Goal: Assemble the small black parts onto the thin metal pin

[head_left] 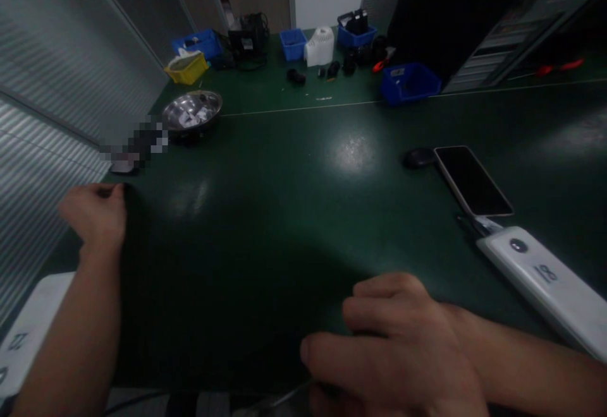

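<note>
My left hand (97,211) is at the left side of the green table (265,215), its fingers curled and the thumb pressed to them. Whatever it pinches, if anything, is too small or dark to make out. Close to the table's front edge, my right hand (398,347) is closed with the fingers bent under. A thin pale, shiny line (289,395) runs below its fingertips; I cannot tell what it is or whether the hand grips it. The metal bowl (215,104) with whitish pieces inside stands beyond my left hand.
To the right lie a phone (474,180), a black mouse (418,158) and a white device (559,284). Another white device (38,322) is under my left forearm. Blue bins (410,83), a yellow bin (187,69) and small black parts (296,76) line the back.
</note>
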Demonstrator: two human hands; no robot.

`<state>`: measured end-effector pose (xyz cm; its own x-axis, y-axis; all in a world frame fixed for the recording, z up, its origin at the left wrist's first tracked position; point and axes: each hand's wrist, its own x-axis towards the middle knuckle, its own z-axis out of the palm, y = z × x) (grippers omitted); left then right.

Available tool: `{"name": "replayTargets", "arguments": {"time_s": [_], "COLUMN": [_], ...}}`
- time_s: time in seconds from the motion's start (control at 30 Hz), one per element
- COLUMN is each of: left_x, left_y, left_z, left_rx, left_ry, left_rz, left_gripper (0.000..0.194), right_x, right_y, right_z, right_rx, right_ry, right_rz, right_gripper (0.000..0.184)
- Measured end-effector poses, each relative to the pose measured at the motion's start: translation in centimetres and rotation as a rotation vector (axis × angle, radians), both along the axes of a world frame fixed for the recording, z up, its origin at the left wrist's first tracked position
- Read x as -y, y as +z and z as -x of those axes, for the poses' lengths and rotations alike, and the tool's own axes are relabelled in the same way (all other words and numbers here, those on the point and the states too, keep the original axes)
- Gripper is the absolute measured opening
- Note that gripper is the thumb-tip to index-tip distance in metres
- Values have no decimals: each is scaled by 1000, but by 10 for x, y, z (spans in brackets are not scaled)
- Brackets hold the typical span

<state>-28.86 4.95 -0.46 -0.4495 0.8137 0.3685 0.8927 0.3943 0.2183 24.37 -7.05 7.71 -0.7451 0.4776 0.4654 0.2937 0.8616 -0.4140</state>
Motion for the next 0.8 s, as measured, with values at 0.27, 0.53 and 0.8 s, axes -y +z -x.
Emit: {"name": "replayTargets", "arguments": {"time_s": [0.27, 0.53, 0.8], "left_x": [1, -11, 30], "left_y": [-3, 13, 26], "left_z": [3, -43, -241], "left_rx": [-59, 46, 405], "left_ry": [33, -126, -1225], "left_rz": [-5, -154, 43], "left_gripper": [33, 35, 10], "right_x": [-28, -38, -40], "right_y": [-49, -67, -66], "right_z": [11, 13, 13], "right_rx": [-62, 93, -90], "right_ry": [76, -38, -371], "right_rz": [-44, 243, 300], "right_gripper": [15, 22, 15]}}
